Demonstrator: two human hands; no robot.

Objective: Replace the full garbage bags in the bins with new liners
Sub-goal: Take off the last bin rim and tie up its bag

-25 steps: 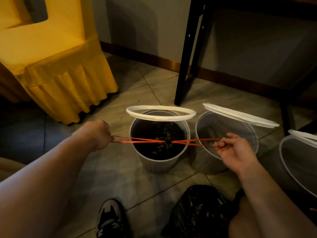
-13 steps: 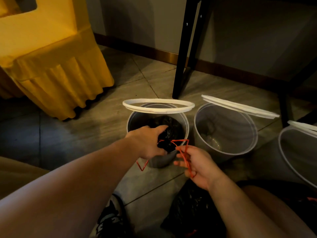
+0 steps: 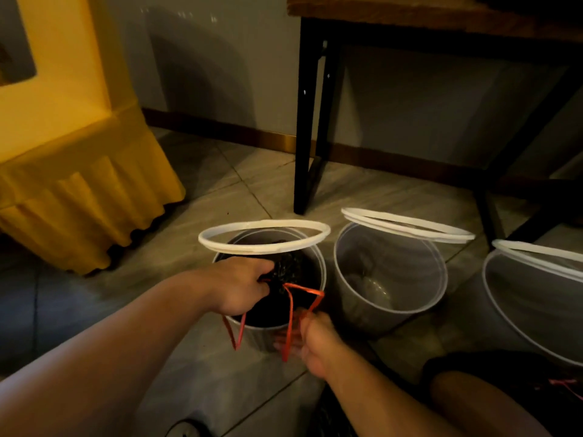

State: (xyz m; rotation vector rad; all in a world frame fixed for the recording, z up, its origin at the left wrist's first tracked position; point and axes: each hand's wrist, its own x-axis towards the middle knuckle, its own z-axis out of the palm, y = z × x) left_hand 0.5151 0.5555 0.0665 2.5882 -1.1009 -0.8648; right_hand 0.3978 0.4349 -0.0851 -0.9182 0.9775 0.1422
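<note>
Three bins stand on the floor with their white rings raised, and none looks finished. The left bin point(image 3: 265, 337) still holds its full black bag point(image 3: 291, 268), which must be lifted out and replaced; whether the middle bin point(image 3: 391, 305) and right bin point(image 3: 523, 310) have liners I cannot tell. The left hand point(image 3: 239, 287) reaches inside the left bin, fingers curled around the bag's gathered neck. The red drawstring point(image 3: 304, 291) loops to the right hand point(image 3: 315, 339) at the bin's near rim, too blurred to judge its grip.
</note>
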